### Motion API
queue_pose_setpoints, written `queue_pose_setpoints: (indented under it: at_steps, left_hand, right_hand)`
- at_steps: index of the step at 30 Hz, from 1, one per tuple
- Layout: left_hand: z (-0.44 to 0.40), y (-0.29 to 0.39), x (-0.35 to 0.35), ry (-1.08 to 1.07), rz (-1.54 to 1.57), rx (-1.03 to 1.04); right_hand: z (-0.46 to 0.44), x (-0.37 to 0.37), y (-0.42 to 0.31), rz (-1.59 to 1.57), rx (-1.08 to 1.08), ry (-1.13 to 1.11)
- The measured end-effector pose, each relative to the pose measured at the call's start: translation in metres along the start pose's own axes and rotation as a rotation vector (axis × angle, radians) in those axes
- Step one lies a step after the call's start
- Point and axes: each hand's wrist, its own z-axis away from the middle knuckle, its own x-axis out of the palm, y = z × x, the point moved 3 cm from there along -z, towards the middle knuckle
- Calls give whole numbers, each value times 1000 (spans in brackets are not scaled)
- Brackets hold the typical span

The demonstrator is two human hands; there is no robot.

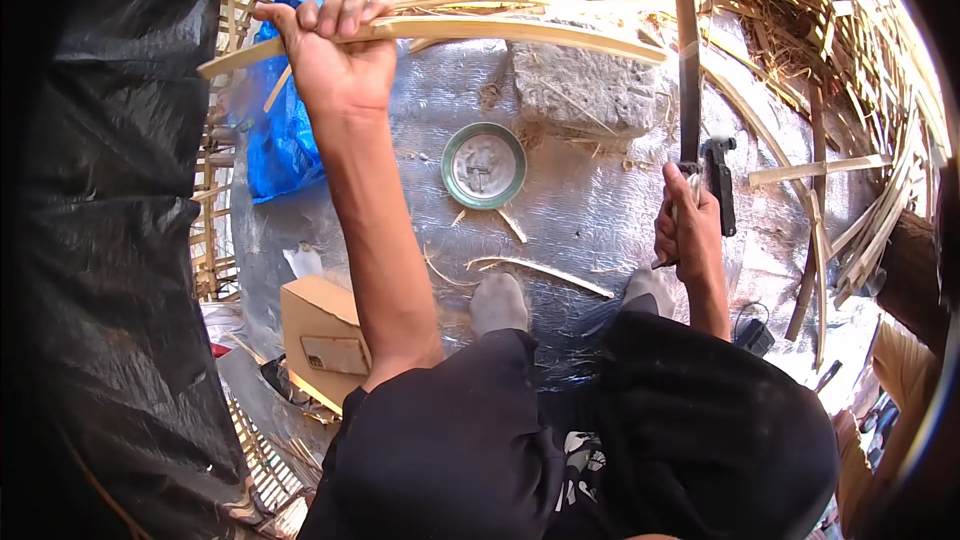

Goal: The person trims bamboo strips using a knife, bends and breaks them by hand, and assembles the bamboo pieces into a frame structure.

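My left hand [342, 58] is raised at the upper left, its fingers wrapped round a long pale bamboo strip [520, 30]. The strip runs nearly level to the right, its far end close to the blade of a long knife [688, 90]. That knife points upward, away from me, its handle inside my closed right hand [690, 222]. Just right of the handle is a black device [720, 185]; whether it touches my hand I cannot tell. Below the strip lies a rough grey stone block [583, 90].
A green-rimmed bowl [484, 166] with grey contents stands mid-floor on the silvery sheet [570, 210]. Blue plastic [280, 145] and a cardboard box [318, 315] with a phone [336, 354] are at left. Bamboo strips [890, 90] pile up at right. A curved strip [545, 271] lies near my feet.
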Motion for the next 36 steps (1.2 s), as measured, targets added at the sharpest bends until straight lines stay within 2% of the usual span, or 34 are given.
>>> queue_pose_setpoints:
  at_steps: [3, 7, 9, 11, 13, 16, 21, 24, 25, 27, 28, 29, 32, 36]
  left_hand:
    - [-9, -3, -34, 95, 202, -83]
    - [-8, -30, -87, 445, -26, 65]
    - [-11, -30, -134, 570, 74, 61]
    - [-5, -27, -155, 613, 102, 84]
    - [0, -21, -177, 659, 134, 112]
    - [8, -8, -193, 753, 40, 247]
    - [19, -5, -189, 674, 16, 258]
    - [19, -4, -180, 663, -4, 267]
    - [18, -3, -176, 671, -4, 269]
    - [17, -3, -165, 699, -10, 275]
    - [19, 2, -155, 711, -239, 364]
    - [21, 2, -145, 712, -235, 357]
    - [21, 5, -114, 677, -331, 430]
    - [24, -1, -56, 447, -493, 540]
  right_hand:
    - [3, -5, 1, -17, -7, 24]
    - [6, -4, -8, 6, -42, 36]
    - [8, -3, -10, 28, -45, 36]
    - [13, 2, -9, -69, 10, 0]
    - [16, 8, -5, 2, 15, -26]
    - [25, 24, -12, -45, 61, -101]
    - [35, 42, -27, -132, -1, -184]
    - [29, 53, -22, -122, -188, -178]
    - [18, 56, -8, -129, -209, -252]
    - [-2, 63, 18, 148, -30, -197]
    - [-12, 66, 29, 197, 47, -212]
    - [-17, 67, 37, 245, 124, -224]
    - [-15, 67, 30, 189, 144, -275]
    - [-18, 72, 38, 162, 121, -266]
